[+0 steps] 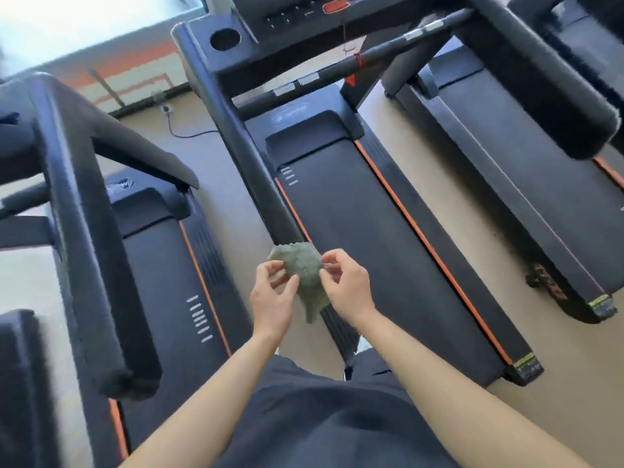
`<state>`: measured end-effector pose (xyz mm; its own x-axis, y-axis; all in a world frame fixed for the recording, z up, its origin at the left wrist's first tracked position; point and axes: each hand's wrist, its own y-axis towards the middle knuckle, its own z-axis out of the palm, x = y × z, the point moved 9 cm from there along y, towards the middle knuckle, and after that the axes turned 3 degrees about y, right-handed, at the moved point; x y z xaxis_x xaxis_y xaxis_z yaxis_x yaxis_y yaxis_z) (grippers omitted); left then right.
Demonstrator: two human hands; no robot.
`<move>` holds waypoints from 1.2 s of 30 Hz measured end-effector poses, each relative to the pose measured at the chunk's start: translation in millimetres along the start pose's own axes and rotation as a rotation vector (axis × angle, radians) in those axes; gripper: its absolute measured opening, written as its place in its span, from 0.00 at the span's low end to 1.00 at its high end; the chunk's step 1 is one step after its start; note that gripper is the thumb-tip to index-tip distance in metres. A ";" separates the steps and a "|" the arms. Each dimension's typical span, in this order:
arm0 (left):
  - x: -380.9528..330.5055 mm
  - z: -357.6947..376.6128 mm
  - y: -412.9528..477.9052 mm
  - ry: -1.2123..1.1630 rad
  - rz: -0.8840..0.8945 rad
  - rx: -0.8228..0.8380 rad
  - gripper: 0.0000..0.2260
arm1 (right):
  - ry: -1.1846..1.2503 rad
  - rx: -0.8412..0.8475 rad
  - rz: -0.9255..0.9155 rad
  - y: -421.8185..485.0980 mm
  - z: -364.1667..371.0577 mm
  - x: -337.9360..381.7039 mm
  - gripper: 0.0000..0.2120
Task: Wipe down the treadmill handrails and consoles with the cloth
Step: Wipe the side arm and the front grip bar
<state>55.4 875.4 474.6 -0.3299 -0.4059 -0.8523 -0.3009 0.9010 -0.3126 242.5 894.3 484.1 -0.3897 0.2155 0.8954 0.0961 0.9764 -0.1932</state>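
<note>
A small grey-green cloth [305, 276] hangs between my two hands, just below the near end of the middle treadmill's left handrail [236, 140]. My left hand [271, 293] pinches its left edge with thumb and fingers. My right hand [347, 285] pinches its right edge. That treadmill's console [290, 11] with buttons and an orange-red key sits at the top of the view. A crossbar [337, 70] with silver grip sensors runs below the console. The right handrail [540, 86] stretches down to the right.
Another treadmill stands to the left, its thick black handrail [87, 238] reaching close to me. A third treadmill deck [506, 184] lies at the right. The middle belt [364, 251] has orange side strips. A power cable [182, 130] lies on the tan floor.
</note>
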 end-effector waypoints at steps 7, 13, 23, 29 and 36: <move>-6.2 22.0 -21.8 -0.017 -0.076 -0.100 0.27 | -0.060 0.510 -0.132 11.9 17.0 -7.0 0.29; -16.0 18.1 0.6 0.129 -0.108 -0.127 0.29 | -0.318 0.806 -0.253 51.0 29.7 12.5 0.33; -40.2 3.7 81.3 0.209 -0.171 -0.230 0.30 | -0.678 1.020 -0.493 131.2 56.3 45.6 0.35; -41.7 -7.7 142.4 0.187 -0.240 -0.271 0.32 | -0.867 1.013 -0.713 194.8 87.1 79.3 0.34; -46.5 -18.2 205.2 0.121 -0.288 -0.303 0.35 | -0.977 0.969 -0.905 261.9 117.4 113.3 0.31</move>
<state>-7.3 1076.4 457.8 -0.2912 -0.6656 -0.6871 -0.6394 0.6697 -0.3778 116.0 1175.7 487.9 -0.4274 -0.8351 0.3462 -0.8966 0.3426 -0.2805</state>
